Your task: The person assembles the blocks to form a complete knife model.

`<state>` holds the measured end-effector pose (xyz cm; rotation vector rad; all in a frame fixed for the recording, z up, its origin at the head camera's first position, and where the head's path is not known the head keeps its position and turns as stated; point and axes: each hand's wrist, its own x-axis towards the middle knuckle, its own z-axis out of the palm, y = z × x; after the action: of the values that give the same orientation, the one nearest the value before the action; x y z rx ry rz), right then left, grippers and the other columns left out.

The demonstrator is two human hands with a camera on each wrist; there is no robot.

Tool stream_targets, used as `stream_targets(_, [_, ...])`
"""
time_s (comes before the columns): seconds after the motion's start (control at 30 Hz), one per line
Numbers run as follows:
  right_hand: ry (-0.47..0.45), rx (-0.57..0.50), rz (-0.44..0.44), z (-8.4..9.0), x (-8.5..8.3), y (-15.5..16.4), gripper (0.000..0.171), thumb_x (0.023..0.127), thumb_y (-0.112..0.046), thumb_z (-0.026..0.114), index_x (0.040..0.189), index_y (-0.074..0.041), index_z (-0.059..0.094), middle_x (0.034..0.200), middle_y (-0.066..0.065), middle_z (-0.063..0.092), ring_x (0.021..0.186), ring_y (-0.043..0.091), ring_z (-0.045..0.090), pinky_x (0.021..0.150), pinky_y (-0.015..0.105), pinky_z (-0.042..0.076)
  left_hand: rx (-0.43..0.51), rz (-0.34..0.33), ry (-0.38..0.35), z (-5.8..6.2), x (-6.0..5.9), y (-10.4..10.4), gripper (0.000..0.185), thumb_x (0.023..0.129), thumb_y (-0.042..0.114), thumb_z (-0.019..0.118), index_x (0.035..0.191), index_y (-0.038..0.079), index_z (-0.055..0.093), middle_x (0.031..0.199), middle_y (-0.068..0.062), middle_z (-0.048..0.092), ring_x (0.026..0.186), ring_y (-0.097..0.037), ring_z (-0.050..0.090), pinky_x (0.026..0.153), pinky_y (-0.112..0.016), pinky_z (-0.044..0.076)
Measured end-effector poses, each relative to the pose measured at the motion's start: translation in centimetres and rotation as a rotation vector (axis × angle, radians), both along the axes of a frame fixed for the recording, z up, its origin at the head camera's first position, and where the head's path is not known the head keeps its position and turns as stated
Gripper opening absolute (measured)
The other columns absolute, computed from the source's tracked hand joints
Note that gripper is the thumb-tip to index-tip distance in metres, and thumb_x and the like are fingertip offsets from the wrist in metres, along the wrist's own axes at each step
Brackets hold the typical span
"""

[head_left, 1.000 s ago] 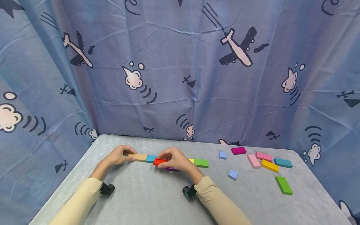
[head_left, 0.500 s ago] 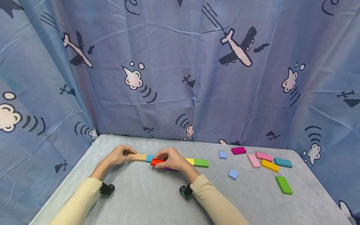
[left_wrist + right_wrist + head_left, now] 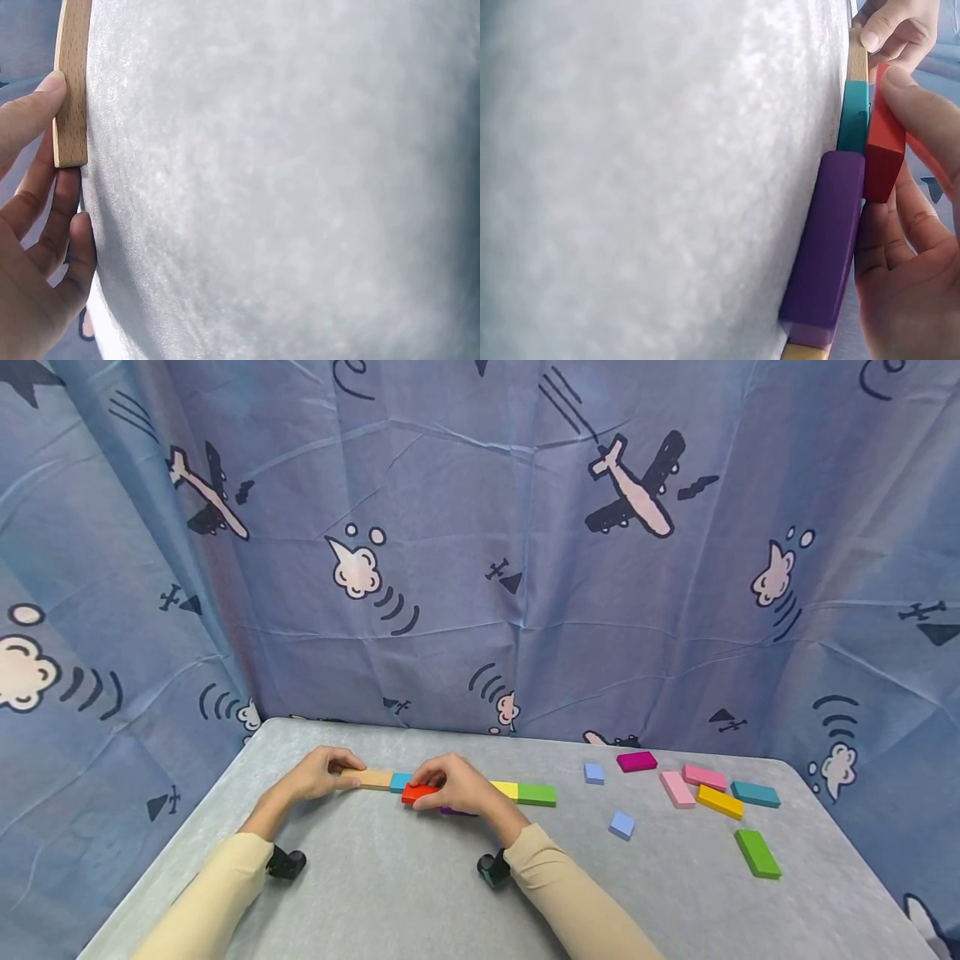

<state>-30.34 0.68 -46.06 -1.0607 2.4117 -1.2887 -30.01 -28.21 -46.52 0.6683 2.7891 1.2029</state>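
In the head view, my left hand [image 3: 324, 774] pinches the left end of a plain wooden block [image 3: 372, 780]. The left wrist view shows the thumb on one long side of that wooden block [image 3: 73, 112]. A blue block [image 3: 401, 782] adjoins it on the right. My right hand [image 3: 459, 787] holds a red block [image 3: 417, 794] between thumb and fingers. Seen from the right wrist, the red block [image 3: 886, 142] lies over the teal-looking block [image 3: 853, 112] and the end of a purple block [image 3: 825, 240]; whether it touches them I cannot tell.
The row continues rightward with a yellow block [image 3: 505, 790] and a green block [image 3: 537, 796]. Light-blue pieces [image 3: 621, 826] lie right of it. Farther right are a magenta block [image 3: 637, 762], pink blocks [image 3: 677, 790], an orange-yellow block [image 3: 720, 802], a teal block [image 3: 755, 794] and another green block [image 3: 757, 854].
My right hand has shifted slightly left with the red block, covering more of the blue block and baring more of the yellow one. The left hand has stayed in place.
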Motion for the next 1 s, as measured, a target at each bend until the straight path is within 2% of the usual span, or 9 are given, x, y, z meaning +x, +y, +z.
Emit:
stream_targets(0.33, [0.000,0.025,-0.013,-0.11,-0.04,-0.22,0.028,0.070,-0.016,0.083,0.096,-0.013,0.072,0.089,-0.007,0.066,0.082,0.009,0.059,0.077,0.026,0.047,0.009,-0.015,0.010,0.05,0.05,0.00,0.019,0.078,0.008,0.076,0.096,0.002,0.070,0.090,-0.006,0.066,0.079,-0.020,0.057,0.069,-0.031,0.046])
stream_targets(0.73, [0.021,0.063,-0.021,-0.23,-0.05,-0.42,0.027,0.070,-0.016,0.084,0.094,-0.015,0.072,0.087,-0.010,0.066,0.080,0.007,0.058,0.074,0.023,0.046,-0.001,0.002,0.010,-0.37,0.00,-0.12,0.017,0.079,0.009,0.075,0.095,0.006,0.071,0.089,-0.002,0.067,0.079,-0.016,0.057,0.070,-0.030,0.046])
stream_targets(1.0, [0.023,0.083,-0.024,-0.23,-0.07,-0.51,0.029,0.070,-0.018,0.084,0.096,-0.016,0.072,0.088,-0.010,0.065,0.081,0.008,0.057,0.074,0.022,0.046,0.000,-0.006,0.002,-0.11,0.02,-0.14,0.019,0.079,0.008,0.075,0.096,0.003,0.071,0.090,-0.005,0.067,0.079,-0.019,0.057,0.069,-0.031,0.046])
